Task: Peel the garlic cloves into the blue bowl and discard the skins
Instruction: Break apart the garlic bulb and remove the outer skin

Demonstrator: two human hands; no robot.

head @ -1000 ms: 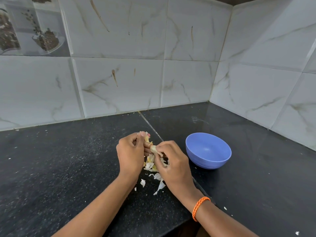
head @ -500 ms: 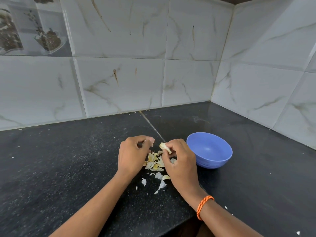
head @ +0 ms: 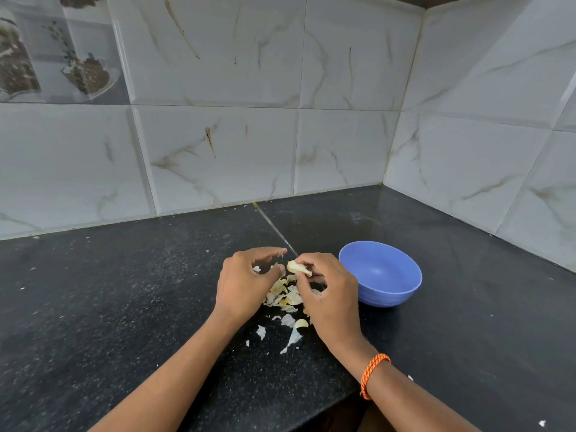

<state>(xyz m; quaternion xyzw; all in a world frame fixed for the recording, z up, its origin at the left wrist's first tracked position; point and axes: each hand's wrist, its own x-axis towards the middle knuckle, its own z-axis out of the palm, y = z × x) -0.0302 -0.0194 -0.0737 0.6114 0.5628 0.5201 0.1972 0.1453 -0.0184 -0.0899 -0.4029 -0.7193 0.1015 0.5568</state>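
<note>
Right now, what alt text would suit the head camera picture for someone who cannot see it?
A person's right hand pinches a garlic clove above a pile of skins on a black counter. The left hand hovers beside it, fingers loosely curled. A blue bowl sits just right.

place: home kitchen corner
counter: black speckled stone countertop (head: 131, 294)
walls: marbled white tile backsplash (head: 218, 88), food-print decor tile (head: 56, 48) far left
prep: garlic skins (head: 285, 294), blue bowl (head: 381, 294)

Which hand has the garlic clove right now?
The right hand, the one with the orange wristband, pinches the garlic clove at its fingertips beside the blue bowl. The left hand holds no clove.
</note>
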